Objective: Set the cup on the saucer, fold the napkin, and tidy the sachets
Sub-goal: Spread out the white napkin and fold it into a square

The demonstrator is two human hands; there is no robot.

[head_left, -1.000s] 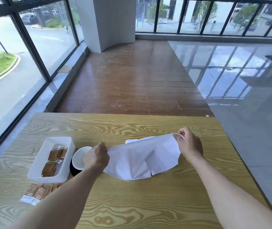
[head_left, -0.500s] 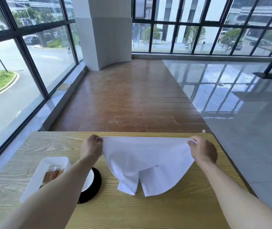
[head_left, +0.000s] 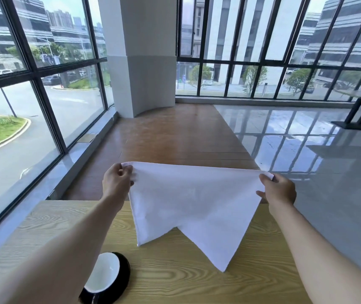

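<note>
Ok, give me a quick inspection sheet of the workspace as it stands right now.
Surface: wooden table, pale grain, bare where visible.
Job's things: white napkin held up in the air, top edge stretched taut, two points hanging down toward the table. Cup, white inside, sits on the black saucer, partly hidden by the left forearm. Sachets not in view.
Clutter: nothing seen.
Grippers: left hand pinches the napkin's left top corner; right hand pinches the right top corner.
Cables: nothing seen.
Surroundings: big windows on the left and ahead, white pillar, wood and glossy tile floor, another table's black legs far right.
</note>
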